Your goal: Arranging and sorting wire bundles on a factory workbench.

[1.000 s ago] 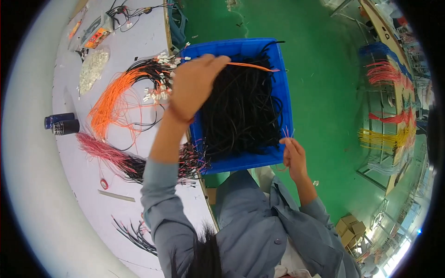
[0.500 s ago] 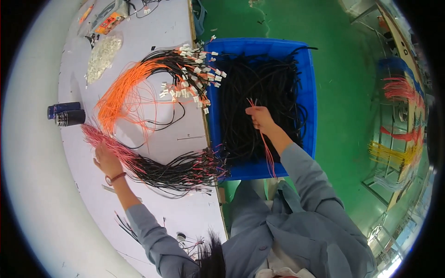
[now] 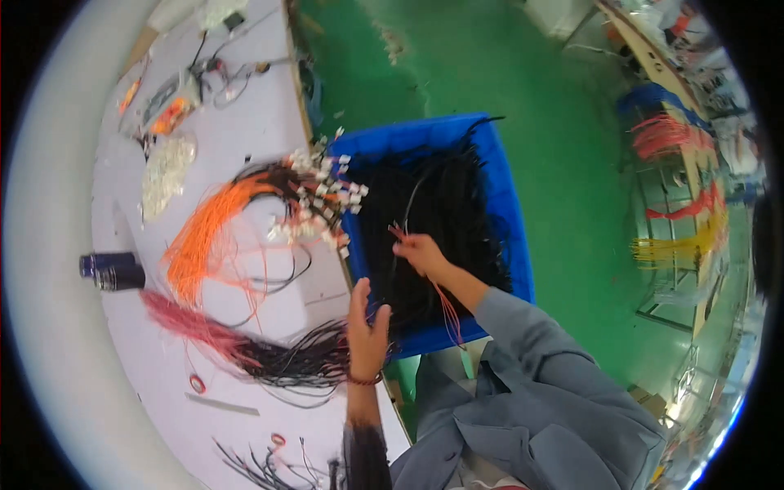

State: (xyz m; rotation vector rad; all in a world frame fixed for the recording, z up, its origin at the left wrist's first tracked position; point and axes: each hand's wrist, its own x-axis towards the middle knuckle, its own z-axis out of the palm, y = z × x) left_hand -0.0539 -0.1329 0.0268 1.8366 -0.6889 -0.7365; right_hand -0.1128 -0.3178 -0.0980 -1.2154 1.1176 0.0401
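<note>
My right hand [image 3: 425, 255] is closed round a few thin red wires [image 3: 449, 314], whose ends poke out past the fingertips and whose tails hang below the wrist. It hovers over a blue bin [image 3: 516, 237] filled with black tubing [image 3: 441, 188]. At the table edge my left hand [image 3: 369, 335] is raised with fingers stretched apart and nothing in it. Beside it lies a bundle of pink-red wires [image 3: 192, 322] with black sleeved ends [image 3: 294, 359]. Farther back rests a bundle of orange wires [image 3: 208, 220] ending in white connectors [image 3: 318, 196].
On the white table [image 3: 155, 384] stand two dark cylinders [image 3: 121, 276]. A bag of white connectors [image 3: 167, 175], a metal ruler [image 3: 220, 404], red tape rolls [image 3: 197, 384] and loose black cables [image 3: 261, 469] lie around. A rack [image 3: 694, 163] with coloured wires stands at the right.
My left hand has left the pink-red bundle and moved right to the table edge, its fingers now spread. My right hand still grips the red wires. The whole view has shifted.
</note>
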